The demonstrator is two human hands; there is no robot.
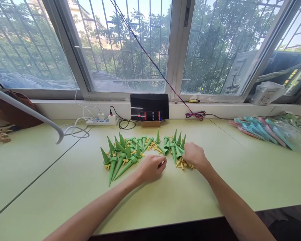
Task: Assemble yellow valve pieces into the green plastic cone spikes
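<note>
The right hand is bent down at the right end of a heap of green spikes and yellow fittings; its fingertips are hidden, so whether a piece is gripped cannot be told. The left hand is held curled just in front of the heap's middle, nearer the table's front edge; whether anything small is pinched inside it cannot be told either.

The spikes are spread in an arc across the middle of the table, some stood point up, others laid flat. By their look they are moulded in stiff plastic and should be found light, smooth and hardly fragile, though apt to roll. A hold is best taken around the wide collared end, where the cone is thickest, and the tapered tip avoided. The fittings, small, stubby and branched, would probably be best pinched by fingertips.

Toward the table's back edge, a glossy black tablet is propped up with a phone before it. Near the back right corner, crinkled clear plastic is wrapped around blue and pink items
</note>
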